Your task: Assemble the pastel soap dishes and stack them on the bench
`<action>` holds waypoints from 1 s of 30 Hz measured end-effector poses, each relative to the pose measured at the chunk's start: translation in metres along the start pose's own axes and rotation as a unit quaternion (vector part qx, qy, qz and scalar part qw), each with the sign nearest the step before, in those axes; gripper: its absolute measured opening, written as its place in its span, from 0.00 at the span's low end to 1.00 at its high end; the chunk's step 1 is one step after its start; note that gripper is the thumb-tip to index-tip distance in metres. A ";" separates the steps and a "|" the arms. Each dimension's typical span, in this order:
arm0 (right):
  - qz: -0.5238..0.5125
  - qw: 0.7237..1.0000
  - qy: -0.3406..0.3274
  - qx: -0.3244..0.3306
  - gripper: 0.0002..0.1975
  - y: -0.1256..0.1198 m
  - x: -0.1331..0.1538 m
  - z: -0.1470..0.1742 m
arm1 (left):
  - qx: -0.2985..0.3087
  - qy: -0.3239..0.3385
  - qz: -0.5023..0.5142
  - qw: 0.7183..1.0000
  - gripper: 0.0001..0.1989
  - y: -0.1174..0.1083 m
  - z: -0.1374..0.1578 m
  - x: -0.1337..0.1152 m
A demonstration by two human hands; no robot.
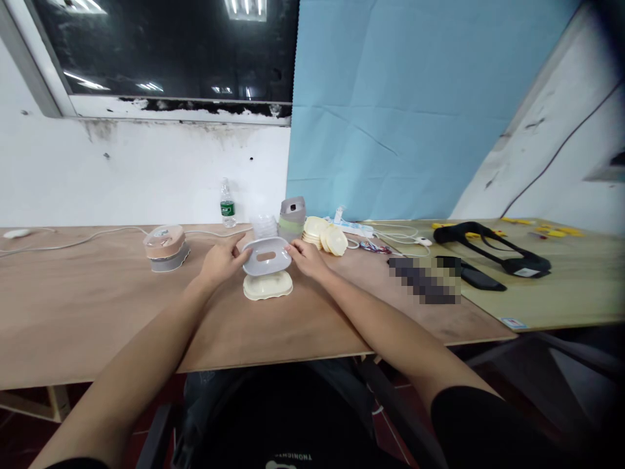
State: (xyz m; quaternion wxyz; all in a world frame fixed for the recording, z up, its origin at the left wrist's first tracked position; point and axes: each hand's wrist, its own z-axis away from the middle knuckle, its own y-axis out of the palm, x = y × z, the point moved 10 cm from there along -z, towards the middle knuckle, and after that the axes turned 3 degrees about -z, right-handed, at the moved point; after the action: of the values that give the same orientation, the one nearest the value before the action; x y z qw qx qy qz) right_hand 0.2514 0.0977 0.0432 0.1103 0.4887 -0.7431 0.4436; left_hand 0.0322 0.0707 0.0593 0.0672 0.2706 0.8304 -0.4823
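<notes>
Between my two hands is a grey oval plastic lid (pixel 276 267) with a slot in its middle, held tilted above the table. My left hand (pixel 223 262) pinches its left edge, thumb on top. On the opposite edge, the fingers of my right hand (pixel 307 258) are closed. Just below the lid, a cream scalloped-edge plastic piece (pixel 268 286) lies on the wooden table (pixel 312 319). Beyond my right hand sit several more cream scalloped pieces (pixel 336 241), stacked and leaning. Behind the lid stand grey and green stacked containers (pixel 291 218) and clear plastic pieces (pixel 264 225).
To the left stands a pink and grey stacked container (pixel 166 249). A water bottle (pixel 227 205) is by the wall. On the right are a power strip (pixel 354 228) with cables, a black strap-like frame (pixel 520 260), a dark flat object (pixel 476 276) and yellow pieces (pixel 556 230).
</notes>
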 end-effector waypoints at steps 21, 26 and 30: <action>0.139 0.990 0.014 0.027 0.13 0.035 -0.003 -0.062 | 0.217 0.055 0.017 0.975 0.24 0.076 0.008 0.023; 0.208 0.978 -0.001 -0.016 0.18 0.057 0.013 -0.111 | 0.212 0.043 0.025 0.976 0.27 0.075 0.008 0.026; 0.240 0.965 0.103 0.009 0.16 0.069 -0.011 -0.123 | 0.222 0.040 0.036 0.974 0.26 0.074 0.009 0.024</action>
State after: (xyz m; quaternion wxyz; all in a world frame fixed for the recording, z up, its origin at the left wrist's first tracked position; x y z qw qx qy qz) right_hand 0.1671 0.2075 0.0704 0.0723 0.2483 -0.8194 0.5116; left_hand 0.0488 0.1017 -0.0112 -0.0108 0.3278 0.6946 -0.6403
